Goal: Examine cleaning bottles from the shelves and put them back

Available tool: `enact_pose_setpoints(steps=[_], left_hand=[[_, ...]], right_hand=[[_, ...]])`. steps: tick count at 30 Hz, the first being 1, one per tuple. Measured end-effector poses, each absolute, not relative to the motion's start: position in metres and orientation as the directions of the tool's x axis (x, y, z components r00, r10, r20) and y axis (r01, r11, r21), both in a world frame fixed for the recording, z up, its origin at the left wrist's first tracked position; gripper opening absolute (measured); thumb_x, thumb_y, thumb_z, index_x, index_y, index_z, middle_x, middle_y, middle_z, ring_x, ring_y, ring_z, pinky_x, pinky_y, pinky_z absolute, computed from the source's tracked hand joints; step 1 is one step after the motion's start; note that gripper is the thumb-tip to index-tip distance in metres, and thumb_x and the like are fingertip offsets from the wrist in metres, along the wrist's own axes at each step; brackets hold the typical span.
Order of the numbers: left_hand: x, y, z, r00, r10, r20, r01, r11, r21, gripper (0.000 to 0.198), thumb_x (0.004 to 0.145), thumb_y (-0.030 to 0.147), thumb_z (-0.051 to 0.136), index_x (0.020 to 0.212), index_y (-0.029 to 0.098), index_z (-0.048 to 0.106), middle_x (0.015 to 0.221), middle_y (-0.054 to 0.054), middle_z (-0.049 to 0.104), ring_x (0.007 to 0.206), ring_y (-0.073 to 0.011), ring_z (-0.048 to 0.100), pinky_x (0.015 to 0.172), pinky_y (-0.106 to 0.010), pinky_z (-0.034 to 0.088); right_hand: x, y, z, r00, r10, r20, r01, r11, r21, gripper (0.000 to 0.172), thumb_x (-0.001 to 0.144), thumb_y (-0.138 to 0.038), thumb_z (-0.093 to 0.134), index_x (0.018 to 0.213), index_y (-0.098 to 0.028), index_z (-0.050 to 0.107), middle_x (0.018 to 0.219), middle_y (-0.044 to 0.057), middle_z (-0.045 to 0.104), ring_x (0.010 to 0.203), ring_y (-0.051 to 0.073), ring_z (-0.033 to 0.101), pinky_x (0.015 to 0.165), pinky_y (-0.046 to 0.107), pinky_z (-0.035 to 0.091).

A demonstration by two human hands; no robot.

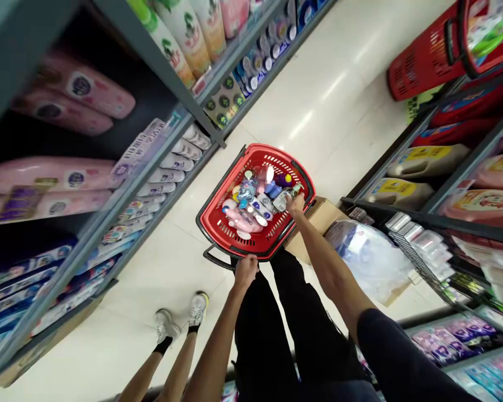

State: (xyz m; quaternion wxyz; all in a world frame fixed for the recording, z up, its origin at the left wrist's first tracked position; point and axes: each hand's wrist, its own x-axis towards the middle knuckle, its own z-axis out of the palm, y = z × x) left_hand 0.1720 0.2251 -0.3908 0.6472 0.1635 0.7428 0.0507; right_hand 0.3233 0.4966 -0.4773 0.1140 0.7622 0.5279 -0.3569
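A red shopping basket [235, 241] with black handles is in front of my legs, with several bottles and tubes inside. My left hand [246, 270] is closed at its near edge, by the black handle [218, 259]. Over the basket's right side, my right hand [295, 204] is closed around a small clear bottle with a pale label [282, 200]; my fingers partly hide it. Beside that bottle lie white-and-blue containers [261, 209], a pink bottle [243, 220] and a clear bottle with blue parts [247, 190].
Shelves of pink bottles [84, 89] and white tubes [176, 162] line the left. Another person's shoes [198, 308] stand at lower left. On the right are a cardboard box [314, 226], a plastic-wrapped bundle [364, 257], a wire rack [423, 268] and another red basket [423, 53].
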Motion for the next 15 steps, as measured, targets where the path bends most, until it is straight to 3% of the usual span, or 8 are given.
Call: enact_pose_setpoints(steps=[4, 8, 15], left_hand=[[0.192, 0.258, -0.397, -0.096, 0.369, -0.925, 0.065, 0.929, 0.364, 0.028, 0.099, 0.03, 0.048, 0.117, 0.017, 0.064, 0.078, -0.003, 0.073, 0.048, -0.0106, 0.057, 0.047, -0.02, 0.043], [0.195, 0.266, -0.4, -0.124, 0.386, -0.914, 0.022, 0.922, 0.386, 0.026, 0.097, 0.029, 0.052, 0.115, 0.015, 0.064, 0.082, -0.006, 0.074, 0.052, -0.0112, 0.06, 0.051, -0.021, 0.047], [0.178, 0.289, -0.378, -0.171, 0.563, -0.808, 0.181, 0.824, 0.536, 0.019, 0.094, 0.026, 0.056, 0.105, 0.016, 0.068, 0.086, -0.009, 0.075, 0.081, -0.0215, 0.072, 0.081, -0.035, 0.056]], right_hand=[[0.326, 0.518, -0.497, 0.276, 0.65, -0.708, 0.874, -0.477, -0.097, 0.043, 0.095, -0.039, 0.07, 0.125, -0.01, 0.06, 0.122, 0.015, 0.067, 0.104, 0.023, 0.069, 0.09, 0.04, 0.058], [0.329, 0.519, -0.488, 0.287, 0.642, -0.711, 0.87, -0.485, -0.086, 0.058, 0.081, -0.044, 0.083, 0.119, -0.005, 0.062, 0.123, 0.024, 0.066, 0.111, 0.031, 0.068, 0.091, 0.038, 0.056], [0.338, 0.473, -0.396, 0.079, 0.733, -0.676, 0.845, -0.409, -0.344, 0.057, 0.087, -0.041, 0.074, 0.127, -0.007, 0.054, 0.119, 0.02, 0.07, 0.11, 0.027, 0.066, 0.095, 0.033, 0.047]])
